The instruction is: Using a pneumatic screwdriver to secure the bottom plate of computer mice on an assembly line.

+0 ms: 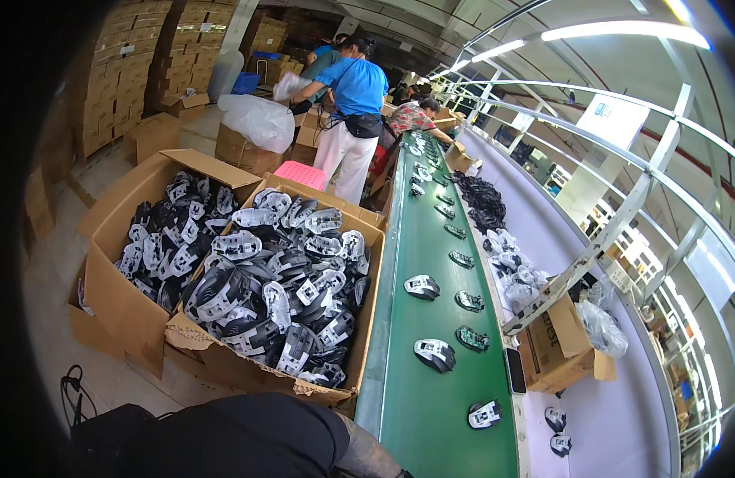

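Neither of my hands shows; my arm in a black sleeve [248,434] crosses the lower edge, and its bare forearm [371,456] runs out of the picture beside the green conveyor belt [415,406]. Nearest to that forearm on the belt lies a white-and-black computer mouse shell [484,414]. Farther up are another mouse shell [436,354] and a third shell [422,287]. Along the belt's right side sit mouse bases with exposed circuit boards, such as this mouse base [472,338]. What my hands hold, if anything, is hidden.
Left of the belt, an open carton [176,338] brims with mouse shells; a second carton [117,271] adjoins it. A phone [514,370], a cardboard box [543,350] and two mouse parts [557,430] lie right. A worker in blue [359,88] stands ahead. Metal framing [598,239] rises rightward.
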### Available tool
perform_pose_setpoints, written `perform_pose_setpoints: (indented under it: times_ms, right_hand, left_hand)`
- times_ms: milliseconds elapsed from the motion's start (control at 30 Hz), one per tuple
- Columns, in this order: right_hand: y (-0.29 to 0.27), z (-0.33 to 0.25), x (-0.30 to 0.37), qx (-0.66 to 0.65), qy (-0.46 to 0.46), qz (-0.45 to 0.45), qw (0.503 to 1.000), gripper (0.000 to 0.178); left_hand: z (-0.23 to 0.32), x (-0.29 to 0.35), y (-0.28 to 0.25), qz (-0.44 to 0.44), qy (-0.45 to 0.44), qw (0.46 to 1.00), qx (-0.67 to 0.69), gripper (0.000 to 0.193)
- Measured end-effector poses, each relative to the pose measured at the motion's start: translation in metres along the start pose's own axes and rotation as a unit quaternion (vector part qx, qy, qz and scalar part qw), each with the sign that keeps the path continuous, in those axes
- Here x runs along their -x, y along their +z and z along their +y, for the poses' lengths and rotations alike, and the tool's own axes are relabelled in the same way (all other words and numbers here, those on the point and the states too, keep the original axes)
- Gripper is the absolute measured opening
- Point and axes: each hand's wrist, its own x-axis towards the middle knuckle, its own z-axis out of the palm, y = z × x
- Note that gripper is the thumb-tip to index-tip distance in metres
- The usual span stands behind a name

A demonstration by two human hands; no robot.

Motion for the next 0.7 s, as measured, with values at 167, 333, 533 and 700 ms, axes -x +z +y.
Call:
perform_pose_setpoints:
  times_ms: [167,333,533,700]
  right_hand:
    - [0.002,-0.002,-0.003,0.005,-0.002,0.005,1.0,0.035]
    - [-0.001,-0.005,-0.001,0.011,-0.005,0.007,1.0,0.033]
    - [-0.004,-0.009,-0.001,0.014,-0.003,0.005,1.0,0.03]
    - [-0.005,-0.014,0.001,0.016,-0.002,0.001,1.0,0.028]
  left_hand:
    - [0.004,0.006,0.004,0.015,-0.012,1.0,0.001,0.025]
    - [-0.002,0.0,0.0,0.015,-0.001,1.0,-0.01,0.029]
    - [0.0,0.005,0.003,0.016,-0.009,1.0,-0.008,0.032]
    - [-0.002,0.005,0.0,0.0,-0.028,1.0,-0.006,0.029]
